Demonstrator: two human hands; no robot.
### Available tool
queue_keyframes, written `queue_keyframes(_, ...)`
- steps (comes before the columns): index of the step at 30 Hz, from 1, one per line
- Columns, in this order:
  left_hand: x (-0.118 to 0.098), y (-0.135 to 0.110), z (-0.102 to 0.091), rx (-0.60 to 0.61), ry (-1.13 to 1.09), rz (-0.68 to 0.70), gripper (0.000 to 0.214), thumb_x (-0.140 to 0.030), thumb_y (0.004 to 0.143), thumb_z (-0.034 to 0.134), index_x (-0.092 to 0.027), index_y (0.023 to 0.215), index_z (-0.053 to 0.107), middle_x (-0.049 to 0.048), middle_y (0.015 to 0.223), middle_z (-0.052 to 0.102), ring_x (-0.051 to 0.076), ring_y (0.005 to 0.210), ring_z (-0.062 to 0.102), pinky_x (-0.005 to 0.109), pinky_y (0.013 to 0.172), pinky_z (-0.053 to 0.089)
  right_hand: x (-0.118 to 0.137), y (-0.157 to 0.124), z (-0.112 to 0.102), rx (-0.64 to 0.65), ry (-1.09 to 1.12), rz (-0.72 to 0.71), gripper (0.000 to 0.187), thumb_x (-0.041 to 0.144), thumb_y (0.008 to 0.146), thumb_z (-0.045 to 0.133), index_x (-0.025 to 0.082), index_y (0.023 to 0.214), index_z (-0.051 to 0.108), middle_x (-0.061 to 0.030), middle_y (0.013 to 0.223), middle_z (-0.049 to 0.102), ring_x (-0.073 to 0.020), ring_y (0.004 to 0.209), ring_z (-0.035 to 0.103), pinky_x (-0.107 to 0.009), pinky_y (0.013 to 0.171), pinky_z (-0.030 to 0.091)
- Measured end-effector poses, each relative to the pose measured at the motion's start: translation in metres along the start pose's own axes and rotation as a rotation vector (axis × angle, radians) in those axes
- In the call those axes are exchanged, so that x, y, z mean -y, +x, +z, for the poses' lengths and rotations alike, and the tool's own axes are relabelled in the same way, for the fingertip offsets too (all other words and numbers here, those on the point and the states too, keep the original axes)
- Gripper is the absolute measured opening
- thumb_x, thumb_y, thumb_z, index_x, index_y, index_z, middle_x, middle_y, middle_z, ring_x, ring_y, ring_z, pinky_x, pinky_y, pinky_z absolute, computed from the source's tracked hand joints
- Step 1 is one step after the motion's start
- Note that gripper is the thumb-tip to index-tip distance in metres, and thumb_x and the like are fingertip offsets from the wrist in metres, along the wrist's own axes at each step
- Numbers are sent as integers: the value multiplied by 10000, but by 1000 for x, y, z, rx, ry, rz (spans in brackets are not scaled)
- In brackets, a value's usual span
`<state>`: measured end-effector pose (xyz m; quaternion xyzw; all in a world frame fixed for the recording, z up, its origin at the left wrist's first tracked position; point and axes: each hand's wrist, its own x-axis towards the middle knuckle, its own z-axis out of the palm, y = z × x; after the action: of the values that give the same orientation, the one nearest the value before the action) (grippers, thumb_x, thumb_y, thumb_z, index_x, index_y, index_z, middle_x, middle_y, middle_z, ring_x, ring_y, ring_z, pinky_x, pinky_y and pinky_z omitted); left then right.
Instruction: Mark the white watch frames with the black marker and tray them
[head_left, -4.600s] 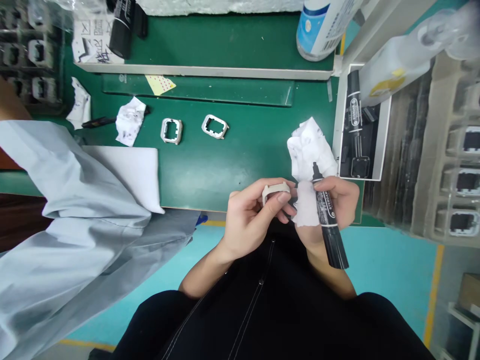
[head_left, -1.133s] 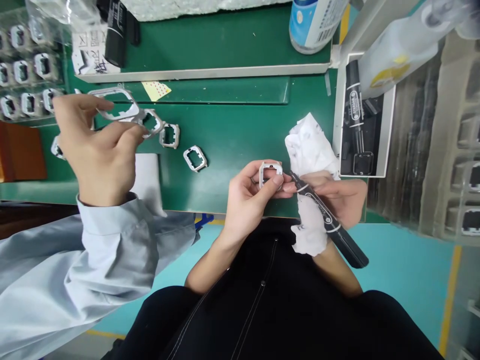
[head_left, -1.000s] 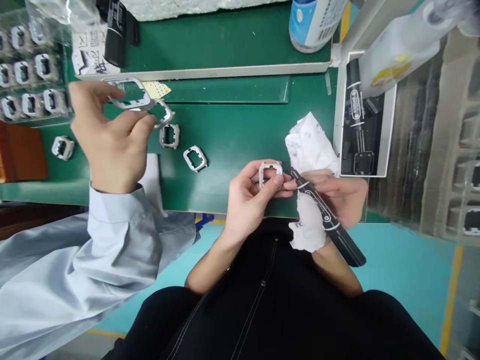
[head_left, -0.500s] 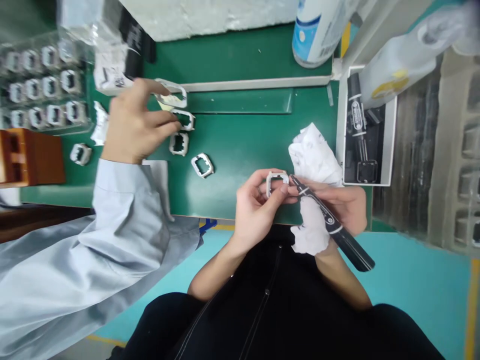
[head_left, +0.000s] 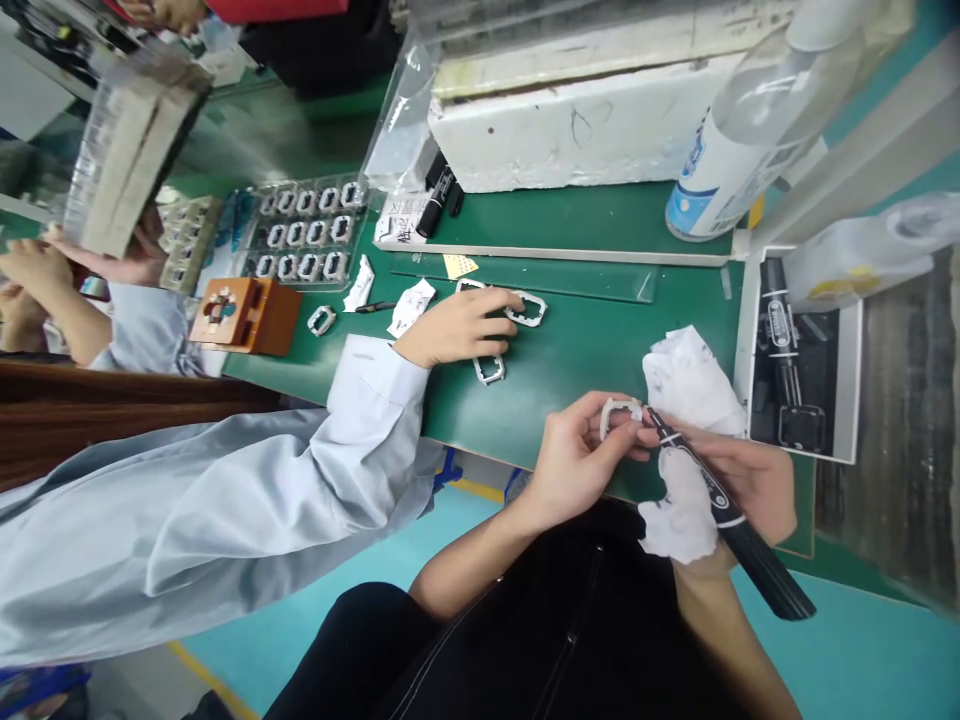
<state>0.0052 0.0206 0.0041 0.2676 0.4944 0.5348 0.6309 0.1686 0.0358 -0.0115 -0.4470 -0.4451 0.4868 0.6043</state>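
My left hand (head_left: 581, 460) pinches a small white square frame (head_left: 619, 412) above the near edge of the green table (head_left: 585, 350). My right hand (head_left: 750, 475) grips a black marker (head_left: 724, 510) together with a crumpled white cloth (head_left: 679, 505). The marker's tip touches the frame. Another part of the cloth (head_left: 690, 385) lies on the table just behind my hands.
A co-worker's hand (head_left: 457, 325) in a pale blue sleeve rests on loose frames (head_left: 529, 308) at table centre; another frame (head_left: 489, 370) lies nearby. A tray of frames (head_left: 304, 235), an orange block (head_left: 244, 315), a white foam block (head_left: 577, 140), a bottle (head_left: 712, 175) and a marker box (head_left: 787, 360) surround them.
My view has tilted up and pulled back, showing more of the table and another person at far left. The co-worker's hand has come down onto the frames. My hands keep their grip.
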Motion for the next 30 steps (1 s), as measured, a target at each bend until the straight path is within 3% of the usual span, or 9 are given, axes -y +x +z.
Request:
queue_keyframes(4, 1, 1, -1, 9, 23, 20, 435, -542, 1009, 943, -197, 1239, 811, 84, 1075, 898, 260, 980, 907, 396, 910, 795, 5, -5, 9, 52, -35, 89, 287, 433, 838, 1062, 250, 917, 855, -183, 1033, 932, -438, 1035, 943, -543, 786, 830)
queue_keyframes(6, 0, 1, 0, 16, 26, 31, 409, -526, 1016, 934, -198, 1228, 811, 86, 1071, 901, 270, 1021, 913, 396, 913, 796, 4, -6, 17, -105, -32, -40, 282, 462, 878, 1009, 265, 959, 825, -156, 993, 931, -437, 973, 943, -563, 745, 826)
queue_keyframes(9, -2, 0, 0, 26, 25, 40, 389, -515, 1020, 934, -192, 1199, 809, 99, 1097, 906, 268, 1035, 914, 368, 874, 790, -2, -6, 24, -162, -97, -197, 246, 423, 856, 1006, 281, 955, 831, -119, 943, 926, -412, 863, 935, -539, 743, 826)
queue_keyframes(15, -7, 0, 1, 46, 44, 54, 495, -619, 1009, 940, -184, 1204, 806, 115, 1080, 908, 246, 940, 891, 331, 779, 759, -7, -2, 25, -237, -148, -275, 238, 345, 809, 1021, 275, 964, 855, -108, 927, 920, -385, 789, 922, -469, 660, 805)
queue_keyframes(18, -11, -1, -1, 62, 11, 18, 549, -641, 956, 980, -178, 1178, 787, 118, 1049, 904, 252, 893, 894, 323, 719, 752, -2, -7, 29, -201, -140, -260, 242, 321, 848, 1007, 286, 1011, 832, -106, 981, 929, -380, 866, 936, -463, 695, 807)
queue_keyframes(23, -23, -2, -7, 72, -44, -97, 505, -569, 902, 1008, -164, 1070, 758, 100, 905, 883, 216, 672, 848, 274, 565, 685, 6, -18, 35, -80, -113, -205, 167, 345, 1008, 916, 308, 1121, 799, -67, 1081, 937, -354, 1070, 943, -565, 926, 827)
queue_keyframes(27, -29, 0, -9, 44, -89, -136, 463, -509, 869, 1009, -161, 1022, 746, 77, 799, 853, 208, 612, 833, 241, 519, 653, 5, -17, 35, -109, -145, -257, 150, 437, 1069, 876, 339, 1150, 798, -39, 1063, 929, -336, 954, 938, -556, 804, 818)
queue_keyframes(30, -32, 1, -8, 38, -98, -175, 443, -492, 858, 1002, -174, 1008, 732, 72, 813, 859, 204, 592, 827, 225, 480, 624, 2, -17, 28, -20, -139, -265, 200, 469, 1050, 902, 340, 1168, 805, -53, 1097, 932, -339, 936, 935, -529, 751, 806)
